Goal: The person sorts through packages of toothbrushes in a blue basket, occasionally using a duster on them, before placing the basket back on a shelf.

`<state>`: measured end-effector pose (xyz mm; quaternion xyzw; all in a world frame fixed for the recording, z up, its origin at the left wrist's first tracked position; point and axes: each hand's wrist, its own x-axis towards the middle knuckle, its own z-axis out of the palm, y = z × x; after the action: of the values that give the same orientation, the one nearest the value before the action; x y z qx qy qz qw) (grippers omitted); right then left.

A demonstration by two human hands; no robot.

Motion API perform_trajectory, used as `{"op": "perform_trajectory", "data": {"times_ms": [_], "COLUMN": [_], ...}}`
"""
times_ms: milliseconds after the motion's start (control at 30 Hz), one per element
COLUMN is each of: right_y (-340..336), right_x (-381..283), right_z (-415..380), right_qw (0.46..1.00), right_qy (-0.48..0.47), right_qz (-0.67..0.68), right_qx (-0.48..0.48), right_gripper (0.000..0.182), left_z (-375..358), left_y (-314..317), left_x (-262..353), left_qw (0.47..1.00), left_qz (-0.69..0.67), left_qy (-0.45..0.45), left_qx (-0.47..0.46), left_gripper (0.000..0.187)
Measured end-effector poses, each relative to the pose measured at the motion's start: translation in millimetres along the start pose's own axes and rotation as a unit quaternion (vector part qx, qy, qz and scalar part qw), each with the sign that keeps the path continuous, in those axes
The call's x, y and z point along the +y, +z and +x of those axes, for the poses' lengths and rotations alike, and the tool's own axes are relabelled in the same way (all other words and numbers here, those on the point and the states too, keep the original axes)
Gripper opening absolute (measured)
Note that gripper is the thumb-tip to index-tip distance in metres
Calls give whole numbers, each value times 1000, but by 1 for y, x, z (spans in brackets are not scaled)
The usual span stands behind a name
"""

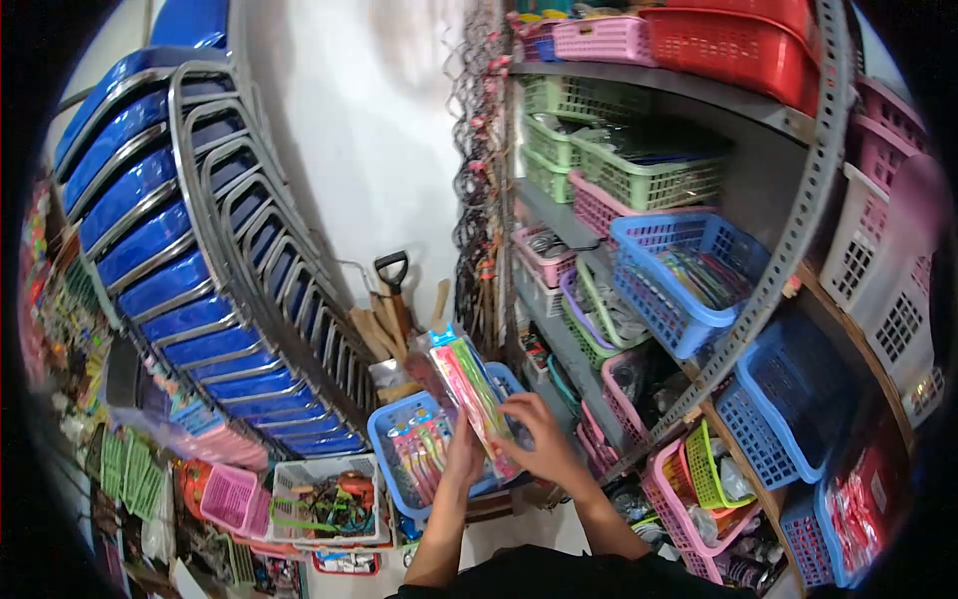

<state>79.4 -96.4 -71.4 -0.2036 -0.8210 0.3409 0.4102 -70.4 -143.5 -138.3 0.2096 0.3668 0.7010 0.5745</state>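
My left hand (462,461) is closed around the lower left side of a long clear-wrapped pack of toothbrushes (464,379), with pink and green handles and a blue top edge. The pack is tilted over a blue plastic basket (379,444). At the pack's right side is my right hand (544,439), its thumb and fingers curved and apart, the tips close to or touching the wrapper. Inside the basket lie more toothbrush packs (421,451) with pink handles. Part of the basket is hidden behind my hands and the held pack.
Stacked blue chairs (190,290) with metal frames rise on the left. A metal shelf (559,215) with several plastic baskets stands on the right. A white basket (329,479) of mixed items and a pink basket (235,499) sit lower left. A black-handled tool (392,275) leans behind.
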Motion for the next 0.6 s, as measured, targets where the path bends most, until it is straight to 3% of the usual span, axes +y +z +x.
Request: {"op": "perform_trajectory", "data": {"times_ms": [67,100,200,267,333,400,467,533,600], "right_y": [-16,-25,-45,-58,-76,-95,-109,-122,-134], "right_x": [-13,-16,-17,-8,-4,-10,-13,-20,-32], "right_z": [-6,-9,-21,-30,-39,-45,-53,-58,-63], "right_qw": [994,989,976,963,965,957,957,953,943], "right_qy": [11,24,68,73,133,119,107,100,116], "right_qz": [-109,-142,-203,-245,-197,-219,-186,-158,-158], "right_qx": [-9,-15,41,88,112,151,194,238,267], "right_gripper": [59,74,79,78,78,73,66,65,64], "left_z": [10,7,25,23,25,38,43,64,85], "left_y": [28,43,62,85,108,117,131,138,154], "left_x": [-6,-2,-26,-28,-35,-50,-53,-68,-71], "left_qw": [999,995,991,982,977,968,927,928,950], "left_qz": [-22,-68,-48,-59,-31,-50,-96,-92,26], "left_qy": [37,1,15,-16,-16,-19,15,19,84], "left_qx": [-21,-74,-128,-180,-211,-246,-363,-361,-298], "left_gripper": [57,55,50,46,49,51,55,57,56]}}
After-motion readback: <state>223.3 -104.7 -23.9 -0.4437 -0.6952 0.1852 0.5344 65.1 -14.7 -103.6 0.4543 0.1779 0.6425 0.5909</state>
